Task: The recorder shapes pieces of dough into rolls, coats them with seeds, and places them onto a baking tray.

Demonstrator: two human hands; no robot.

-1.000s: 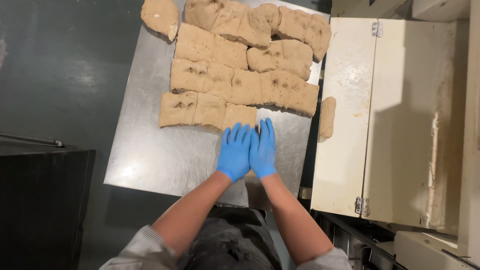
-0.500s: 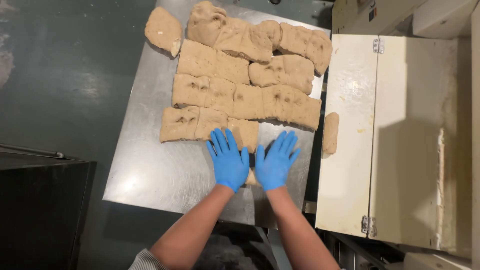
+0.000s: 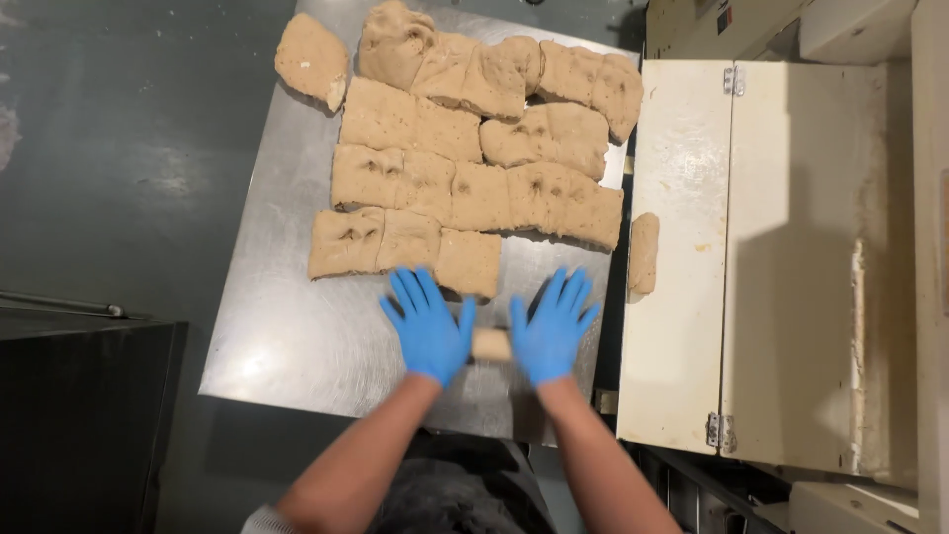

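Both my hands wear blue gloves and lie flat, fingers spread, on a steel table. My left hand and my right hand press down on a small roll of tan dough, which shows only in the gap between them. Just beyond my fingertips lies a square dough piece, the nearest of several cut dough slabs laid in rows across the far part of the table.
A cream-coloured machine cover with hinges stands to the right of the table. One oblong dough piece rests on its left edge. A dark cabinet sits at lower left, over a dark floor.
My hands were side by side and touching a second ago; they have spread apart sideways and moved a little nearer me, and the dough roll now shows between them.
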